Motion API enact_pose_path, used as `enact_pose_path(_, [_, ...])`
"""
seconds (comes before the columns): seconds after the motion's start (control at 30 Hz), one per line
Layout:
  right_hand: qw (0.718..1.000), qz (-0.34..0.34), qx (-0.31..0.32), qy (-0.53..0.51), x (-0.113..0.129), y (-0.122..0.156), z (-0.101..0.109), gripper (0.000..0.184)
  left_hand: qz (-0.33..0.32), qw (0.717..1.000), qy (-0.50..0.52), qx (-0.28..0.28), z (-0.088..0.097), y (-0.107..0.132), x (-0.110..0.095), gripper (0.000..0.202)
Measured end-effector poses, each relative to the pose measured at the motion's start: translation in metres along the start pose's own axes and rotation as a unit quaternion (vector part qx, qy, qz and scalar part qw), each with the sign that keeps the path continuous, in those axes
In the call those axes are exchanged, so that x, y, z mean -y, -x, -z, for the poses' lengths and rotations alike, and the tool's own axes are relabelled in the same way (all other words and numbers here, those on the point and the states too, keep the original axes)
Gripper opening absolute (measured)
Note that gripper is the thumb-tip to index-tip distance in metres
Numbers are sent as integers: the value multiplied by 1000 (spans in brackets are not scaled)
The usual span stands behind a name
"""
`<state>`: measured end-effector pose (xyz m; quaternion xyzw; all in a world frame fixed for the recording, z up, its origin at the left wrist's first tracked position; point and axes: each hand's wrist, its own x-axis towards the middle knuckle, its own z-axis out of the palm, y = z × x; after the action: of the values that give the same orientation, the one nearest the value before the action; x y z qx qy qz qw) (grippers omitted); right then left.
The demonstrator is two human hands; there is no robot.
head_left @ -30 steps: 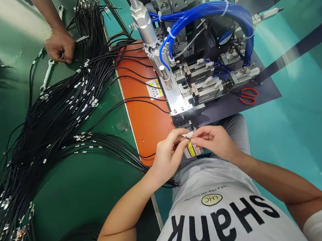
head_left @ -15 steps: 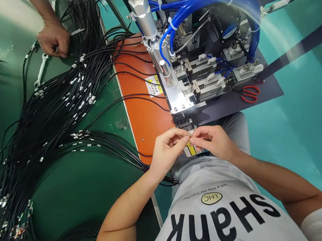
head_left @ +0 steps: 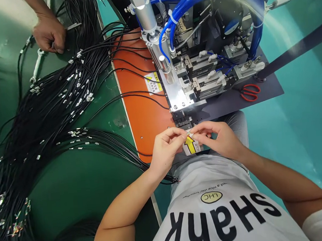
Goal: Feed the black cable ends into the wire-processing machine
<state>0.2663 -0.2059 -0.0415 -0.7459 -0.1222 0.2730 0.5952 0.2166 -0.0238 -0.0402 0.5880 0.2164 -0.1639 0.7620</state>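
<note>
In front of the machine [head_left: 177, 93], the left hand [head_left: 165, 146] and right hand [head_left: 223, 137] are closed in fingertip pinches above the arrow label [head_left: 190, 145], on what seems a tiny wire end [head_left: 188, 132], which could be bent by uneven pulling.

One head-worn camera, facing forward and down.
From close above the shirt [head_left: 209, 179], it looks over the left hand [head_left: 167, 147] and right hand [head_left: 223, 140] to the machine [head_left: 208, 89], with table [head_left: 69, 193] at left and floor [head_left: 301, 125] at right.

Hands [head_left: 165, 147] [head_left: 223, 140] close together (a pinch each)
</note>
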Motion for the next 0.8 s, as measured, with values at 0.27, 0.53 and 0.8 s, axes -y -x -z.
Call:
enact_pose_path(0.27, [996, 55, -51, 41, 9, 0, -4, 13, -11, 999, -37, 4, 1, 1, 0, 21])
enact_pose_path(0.53, [989, 77, -106, 66, 3, -1, -11, 9, -24, 998, -55, 15, 3, -1, 3, 22])
enact_pose_path(0.8, [988, 88, -114, 48, -11, -7, -9, 9, -131, 972, -196, 8, 4, -1, 2, 21])
